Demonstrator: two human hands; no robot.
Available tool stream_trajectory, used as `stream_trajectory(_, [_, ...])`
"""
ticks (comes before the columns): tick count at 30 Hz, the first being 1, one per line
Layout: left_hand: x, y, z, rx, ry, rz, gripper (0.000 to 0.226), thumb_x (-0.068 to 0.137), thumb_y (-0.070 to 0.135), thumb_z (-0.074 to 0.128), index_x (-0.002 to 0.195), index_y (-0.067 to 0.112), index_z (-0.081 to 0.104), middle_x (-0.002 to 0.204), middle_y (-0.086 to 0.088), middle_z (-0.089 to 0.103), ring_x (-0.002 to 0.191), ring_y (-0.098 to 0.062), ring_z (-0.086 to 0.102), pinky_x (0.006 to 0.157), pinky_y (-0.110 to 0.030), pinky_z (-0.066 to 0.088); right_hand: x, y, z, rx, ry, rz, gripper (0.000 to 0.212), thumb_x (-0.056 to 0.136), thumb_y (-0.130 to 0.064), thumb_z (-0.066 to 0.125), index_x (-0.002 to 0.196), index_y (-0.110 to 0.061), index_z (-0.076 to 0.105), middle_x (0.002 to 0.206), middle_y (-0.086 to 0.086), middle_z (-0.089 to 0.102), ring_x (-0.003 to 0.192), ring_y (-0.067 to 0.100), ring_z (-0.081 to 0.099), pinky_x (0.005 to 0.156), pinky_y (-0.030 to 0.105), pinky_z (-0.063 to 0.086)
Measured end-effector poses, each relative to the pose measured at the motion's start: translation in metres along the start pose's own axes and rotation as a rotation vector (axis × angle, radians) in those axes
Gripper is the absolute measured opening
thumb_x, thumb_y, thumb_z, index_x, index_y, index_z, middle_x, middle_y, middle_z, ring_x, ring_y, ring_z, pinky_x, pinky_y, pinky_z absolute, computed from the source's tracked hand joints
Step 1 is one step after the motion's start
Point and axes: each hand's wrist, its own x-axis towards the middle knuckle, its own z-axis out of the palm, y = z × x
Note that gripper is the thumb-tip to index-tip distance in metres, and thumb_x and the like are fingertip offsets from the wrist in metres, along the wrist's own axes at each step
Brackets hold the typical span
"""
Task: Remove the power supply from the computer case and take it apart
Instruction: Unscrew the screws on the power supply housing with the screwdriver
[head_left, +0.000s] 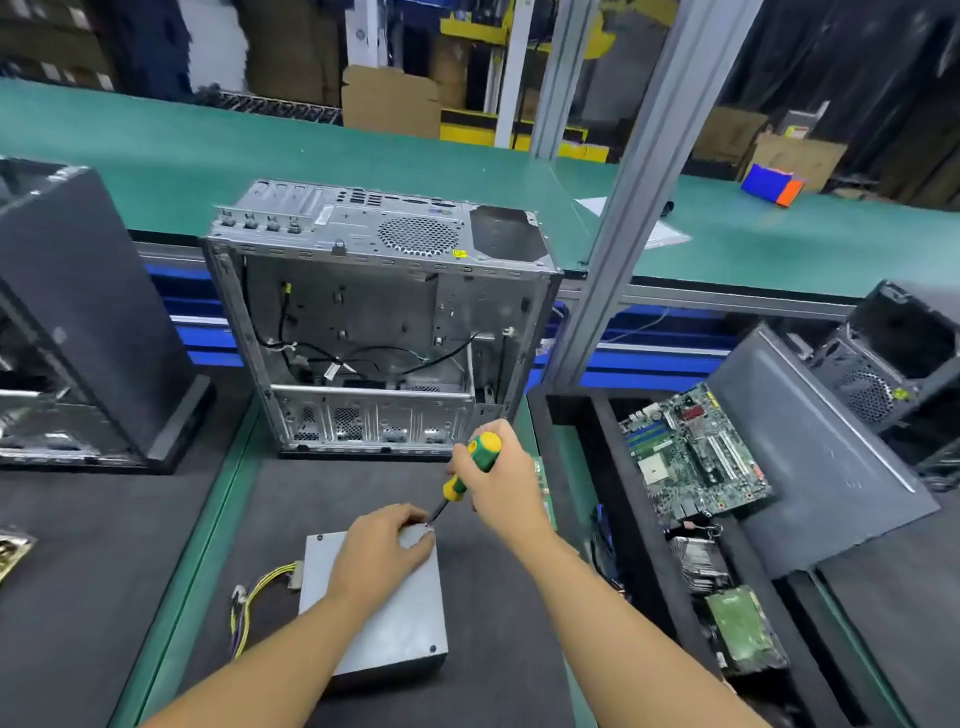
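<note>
From the head view, the power supply (395, 623) is already out of the computer case (374, 312). It lies flat on the black mat (291, 493) in the lower middle of the frame. The gutted case stands behind it at centre, with only loose wires left inside. The supply's cable bundle (254, 603) trails off its left side.

My left hand (382, 545) lies palm down on the grey lid, fingers loosely bent toward the far right corner. It presses the box still rather than clasping it. My right hand (498, 478) is wrapped tight round the green and yellow handle of the screwdriver (457, 486). The shaft slants down and left, and the tip sits at that far right corner, just beside my left fingertips.

I judge removal done and the taking-apart just begun, with the lid screws being worked first. A dark screw (432, 648) shows at the near right corner of the lid. I cannot tell whether the tip is properly seated in a screw head, since my fingers crowd the spot.

Next I need firm downward pressure and a straighter shaft before turning, so the tip doesn't slip.

A motherboard (696, 457) lies in the bin at right.
</note>
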Motion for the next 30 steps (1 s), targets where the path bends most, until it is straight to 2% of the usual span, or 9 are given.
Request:
stream_trajectory(3, [0.0, -0.002, 0.002, -0.005, 0.028, -0.032, 0.013, 0.081, 0.039, 0.072, 0.094, 0.036, 0.071, 0.087, 0.03, 0.065, 0.087, 0.004, 0.061, 0.071, -0.006, 0.039, 0.005, 0.002, 0.002, -0.012, -0.02, -0.005, 0.02, 0.084, -0.039, 0.06, 0.082, -0.03, 0.042, 0.076, 0.007, 0.068, 0.05, 0.007, 0.06, 0.046, 0.026, 0.043])
stream_trajectory(7, [0.0, -0.002, 0.004, -0.005, 0.076, -0.038, 0.009, 0.083, 0.04, 0.072, 0.091, 0.034, 0.071, 0.085, 0.026, 0.068, 0.083, 0.003, 0.062, 0.071, -0.021, 0.05, 0.007, -0.008, 0.004, -0.241, -0.144, -0.058, 0.029, 0.083, -0.051, 0.06, 0.087, -0.034, 0.037, 0.071, -0.002, 0.064, 0.061, 0.018, 0.06, 0.052, 0.035, 0.051])
stream_trajectory(9, [0.0, -0.001, 0.005, 0.0, 0.082, -0.057, 0.009, 0.084, 0.042, 0.071, 0.09, 0.036, 0.071, 0.086, 0.025, 0.069, 0.081, 0.004, 0.062, 0.071, -0.025, 0.053, 0.007, -0.02, 0.01, -0.397, -0.237, -0.11, 0.039, 0.085, -0.054, 0.062, 0.088, -0.032, 0.031, 0.075, 0.001, 0.062, 0.072, 0.027, 0.059, 0.058, 0.039, 0.052])
stream_trajectory(14, [-0.004, -0.001, 0.005, 0.042, 0.062, -0.047, 0.02, 0.08, 0.048, 0.055, 0.093, 0.036, 0.067, 0.09, 0.024, 0.069, 0.086, -0.002, 0.064, 0.073, -0.031, 0.054, 0.007, -0.053, 0.016, -0.893, -0.143, -0.267, 0.048, 0.085, -0.061, 0.061, 0.091, -0.023, 0.032, 0.092, 0.001, 0.053, 0.073, 0.031, 0.053, 0.06, 0.035, 0.039])
stream_trajectory(20, [-0.008, 0.004, 0.009, 0.316, 0.079, 0.039, 0.033, 0.081, 0.065, 0.037, 0.093, 0.04, 0.054, 0.085, 0.015, 0.062, 0.074, -0.012, 0.046, 0.067, -0.026, 0.034, 0.018, -0.09, 0.01, -0.895, -0.651, -0.113, 0.021, 0.082, -0.007, 0.063, 0.094, -0.023, 0.057, 0.111, 0.007, 0.055, 0.088, 0.026, 0.054, 0.061, 0.029, 0.041])
stream_trajectory(23, [-0.007, 0.005, 0.009, 0.345, 0.058, -0.008, 0.042, 0.08, 0.071, 0.036, 0.094, 0.039, 0.059, 0.089, 0.013, 0.064, 0.083, -0.012, 0.051, 0.068, -0.025, 0.034, 0.02, -0.094, 0.016, -0.931, -0.777, 0.022, 0.024, 0.082, -0.023, 0.064, 0.102, -0.017, 0.054, 0.109, 0.011, 0.062, 0.073, 0.026, 0.057, 0.061, 0.032, 0.049])
stream_trajectory(25, [-0.006, 0.005, 0.008, 0.312, 0.036, -0.034, 0.042, 0.079, 0.072, 0.038, 0.096, 0.039, 0.059, 0.094, 0.016, 0.063, 0.091, -0.013, 0.053, 0.071, -0.027, 0.04, 0.017, -0.093, 0.021, -0.995, -0.699, 0.092, 0.057, 0.079, -0.062, 0.058, 0.11, -0.014, 0.05, 0.101, 0.009, 0.064, 0.075, 0.026, 0.057, 0.062, 0.034, 0.045])
stream_trajectory(27, [-0.008, 0.008, 0.005, 0.309, 0.038, -0.003, 0.034, 0.081, 0.071, 0.037, 0.092, 0.041, 0.052, 0.089, 0.015, 0.062, 0.085, -0.014, 0.053, 0.068, -0.028, 0.035, 0.015, -0.089, 0.025, -1.077, -0.508, 0.049, 0.086, 0.075, -0.087, 0.032, 0.115, -0.013, 0.05, 0.103, 0.008, 0.063, 0.094, 0.029, 0.059, 0.066, 0.038, 0.038])
stream_trajectory(30, [-0.008, 0.011, 0.003, 0.307, 0.046, 0.067, 0.022, 0.089, 0.06, 0.039, 0.09, 0.041, 0.049, 0.085, 0.013, 0.065, 0.081, -0.014, 0.056, 0.068, -0.027, 0.031, 0.018, -0.084, 0.027, -1.05, -0.303, -0.019, 0.069, 0.091, -0.07, 0.025, 0.113, -0.009, 0.047, 0.109, 0.012, 0.063, 0.101, 0.035, 0.06, 0.066, 0.04, 0.034])
